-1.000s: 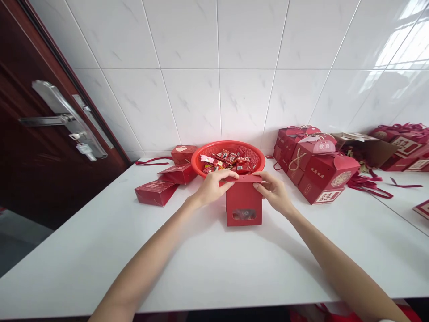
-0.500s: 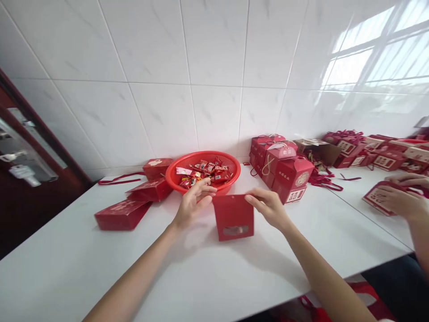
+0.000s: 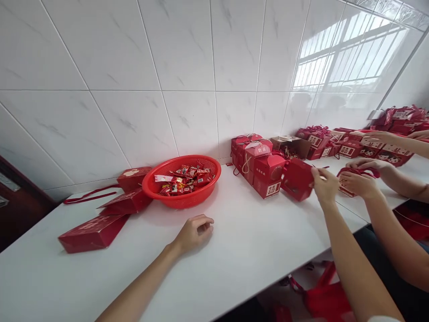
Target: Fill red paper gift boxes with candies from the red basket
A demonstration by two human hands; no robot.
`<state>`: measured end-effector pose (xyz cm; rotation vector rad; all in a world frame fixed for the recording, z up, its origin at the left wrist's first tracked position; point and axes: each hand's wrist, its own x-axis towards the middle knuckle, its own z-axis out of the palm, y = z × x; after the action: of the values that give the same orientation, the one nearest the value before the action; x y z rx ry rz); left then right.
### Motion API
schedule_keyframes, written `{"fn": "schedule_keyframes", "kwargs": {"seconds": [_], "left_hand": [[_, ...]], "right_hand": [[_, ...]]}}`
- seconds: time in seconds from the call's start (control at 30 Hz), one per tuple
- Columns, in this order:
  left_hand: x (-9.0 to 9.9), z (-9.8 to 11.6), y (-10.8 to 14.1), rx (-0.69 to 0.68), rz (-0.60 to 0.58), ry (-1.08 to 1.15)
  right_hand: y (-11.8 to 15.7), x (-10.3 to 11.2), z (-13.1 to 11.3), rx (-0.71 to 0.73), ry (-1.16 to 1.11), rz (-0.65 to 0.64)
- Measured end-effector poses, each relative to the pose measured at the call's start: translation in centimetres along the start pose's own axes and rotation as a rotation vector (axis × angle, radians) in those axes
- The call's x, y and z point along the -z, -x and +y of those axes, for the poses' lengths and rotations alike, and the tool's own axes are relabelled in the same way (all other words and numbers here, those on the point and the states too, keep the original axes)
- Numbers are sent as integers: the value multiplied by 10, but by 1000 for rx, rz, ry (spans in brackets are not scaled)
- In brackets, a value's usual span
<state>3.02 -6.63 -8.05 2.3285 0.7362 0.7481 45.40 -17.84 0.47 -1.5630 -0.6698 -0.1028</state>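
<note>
My right hand (image 3: 325, 183) pinches the edge of a red box (image 3: 297, 180) with a small window, at the right end of the row of closed red boxes (image 3: 266, 176). My left hand (image 3: 197, 230) rests on the white table with its fingers loosely curled and apart, holding nothing. Behind it stands a red plastic basket (image 3: 182, 201) holding wrapped candies (image 3: 187, 179).
Several red boxes (image 3: 94, 230) lie at the left, beside a dark red ribbon (image 3: 90, 197). An open carton (image 3: 291, 146) and more boxes line the tiled wall. Another person's hands (image 3: 360, 179) work at the right, and further hands reach in beyond.
My right hand has carried the red box to the right, beside the closed boxes. My left hand has come down onto the table, away from the box. The view has turned right.
</note>
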Motion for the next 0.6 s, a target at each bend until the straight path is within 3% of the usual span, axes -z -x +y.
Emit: {"fn": "schedule_keyframes", "kwargs": {"seconds": [0.1, 0.2, 0.4, 0.5, 0.6], "left_hand": [[1, -5, 0, -27, 30, 9], [-1, -10, 1, -46, 44, 1], [-3, -4, -1, -164, 22, -52], [20, 5, -11, -178, -31, -97], [75, 16, -26, -201, 44, -170]], "right_hand": [[-6, -38, 17, -53, -61, -120], [2, -54, 33, -70, -112, -113], [17, -47, 41, -88, -133, 185], [15, -45, 39, -71, -126, 362], [12, -47, 42, 21, -145, 366]]}}
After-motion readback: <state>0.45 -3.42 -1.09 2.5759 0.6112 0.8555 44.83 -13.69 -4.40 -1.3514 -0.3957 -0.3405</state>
